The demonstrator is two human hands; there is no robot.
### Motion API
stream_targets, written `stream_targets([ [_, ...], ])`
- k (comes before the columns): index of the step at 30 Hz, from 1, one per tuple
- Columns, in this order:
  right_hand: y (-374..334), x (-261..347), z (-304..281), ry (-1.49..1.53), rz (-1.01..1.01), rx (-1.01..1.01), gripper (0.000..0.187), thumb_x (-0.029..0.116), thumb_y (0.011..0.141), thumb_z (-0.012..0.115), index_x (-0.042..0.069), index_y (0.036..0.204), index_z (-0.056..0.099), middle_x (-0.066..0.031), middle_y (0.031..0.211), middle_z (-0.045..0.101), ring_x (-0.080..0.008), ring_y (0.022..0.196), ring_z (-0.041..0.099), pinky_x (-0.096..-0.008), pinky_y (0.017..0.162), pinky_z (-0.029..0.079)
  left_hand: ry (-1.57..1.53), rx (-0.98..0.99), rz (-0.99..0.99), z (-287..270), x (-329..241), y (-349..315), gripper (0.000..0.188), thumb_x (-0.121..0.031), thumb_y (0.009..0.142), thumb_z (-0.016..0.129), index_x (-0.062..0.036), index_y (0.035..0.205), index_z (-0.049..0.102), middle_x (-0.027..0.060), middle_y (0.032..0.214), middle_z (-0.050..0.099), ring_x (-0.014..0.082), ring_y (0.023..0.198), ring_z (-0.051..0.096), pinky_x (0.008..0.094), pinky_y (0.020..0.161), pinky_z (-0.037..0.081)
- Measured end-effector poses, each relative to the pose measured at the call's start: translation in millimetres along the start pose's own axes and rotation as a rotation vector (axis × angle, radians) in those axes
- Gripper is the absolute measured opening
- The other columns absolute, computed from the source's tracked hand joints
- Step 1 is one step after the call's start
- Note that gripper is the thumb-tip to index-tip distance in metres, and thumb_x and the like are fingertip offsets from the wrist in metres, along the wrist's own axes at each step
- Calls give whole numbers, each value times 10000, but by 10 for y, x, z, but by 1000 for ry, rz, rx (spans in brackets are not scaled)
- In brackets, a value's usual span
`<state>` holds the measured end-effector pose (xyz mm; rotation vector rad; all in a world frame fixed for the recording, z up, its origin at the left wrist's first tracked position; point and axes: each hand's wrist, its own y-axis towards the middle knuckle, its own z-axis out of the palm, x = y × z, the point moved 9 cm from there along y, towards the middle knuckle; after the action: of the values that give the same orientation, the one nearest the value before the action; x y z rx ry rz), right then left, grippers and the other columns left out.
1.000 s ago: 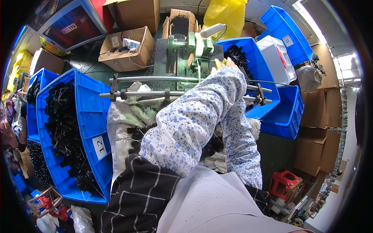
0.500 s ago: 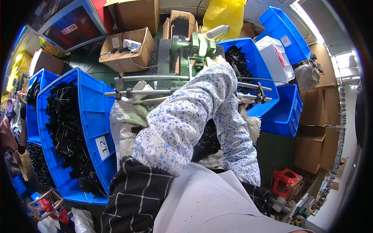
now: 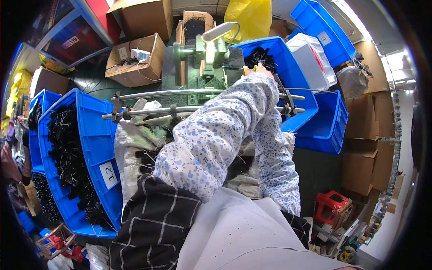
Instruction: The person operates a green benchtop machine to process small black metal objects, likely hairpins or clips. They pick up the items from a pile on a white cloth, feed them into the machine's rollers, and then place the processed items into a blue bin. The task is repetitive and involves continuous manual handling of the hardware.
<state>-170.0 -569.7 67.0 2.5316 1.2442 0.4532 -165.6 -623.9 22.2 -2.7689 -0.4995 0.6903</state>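
Both my arms, in white sleeves with blue spots, reach forward to the right side of a green metal machine (image 3: 209, 58). My left forearm crosses over the right one. My left hand (image 3: 261, 69) is at the near edge of a blue bin (image 3: 302, 85) holding black bristle brushes (image 3: 260, 56) with thin wire stems. Small yellow patches show at the fingertips; the fingers themselves are mostly hidden. The left sleeve covers my right hand, leaving only its forearm visible. What either hand holds, if anything, does not show.
Two metal rails (image 3: 180, 110) run across the machine's front. A lamp (image 3: 220, 31) hangs over it. To the left stands a large blue bin (image 3: 96, 135) heaped with black wire-stemmed brushes. At right are a smaller blue bin (image 3: 330, 121) and cardboard boxes (image 3: 360, 166).
My hands have moved right, away from the machine's middle and closer to the bin of brushes. The whole view has shifted slightly, so the surroundings appear further left.
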Motion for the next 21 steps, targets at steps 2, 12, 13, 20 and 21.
stream_targets([
  [2,-36,-3,145,17,-29,2,237,216,793,519,85,985,570,-86,988,579,-248,966,525,-409,755,419,192,-116,222,-144,-136,66,528,-486,888,373,-96,1218,508,169,1202,536,280,1198,433,453,1060,187],
  [12,313,-207,106,-378,30,-49,235,210,820,510,180,1039,591,-37,1003,602,-229,905,543,-408,742,427,173,319,323,-736,982,-2064,325,-288,899,475,-38,1105,497,188,899,615,329,862,602,412,764,471],
  [13,384,-268,235,-389,24,48,282,235,837,499,270,1103,590,12,1061,589,-226,945,519,-428,788,416,121,402,261,-579,1190,-2234,331,-291,898,478,-49,1122,503,186,946,613,327,894,594,404,792,464],
  [20,535,-291,279,-176,-357,191,235,166,829,489,235,985,650,-23,912,637,-236,885,579,-359,801,456,-152,193,227,98,1569,-2338,375,-255,847,572,-32,1134,480,197,999,592,339,943,576,385,835,456],
  [21,551,-364,125,-205,-246,223,217,164,837,506,179,1014,631,-47,939,632,-248,891,595,-366,788,471,-128,233,215,158,1553,-2311,363,-243,834,580,-35,1117,488,195,995,595,334,940,578,385,832,459],
])
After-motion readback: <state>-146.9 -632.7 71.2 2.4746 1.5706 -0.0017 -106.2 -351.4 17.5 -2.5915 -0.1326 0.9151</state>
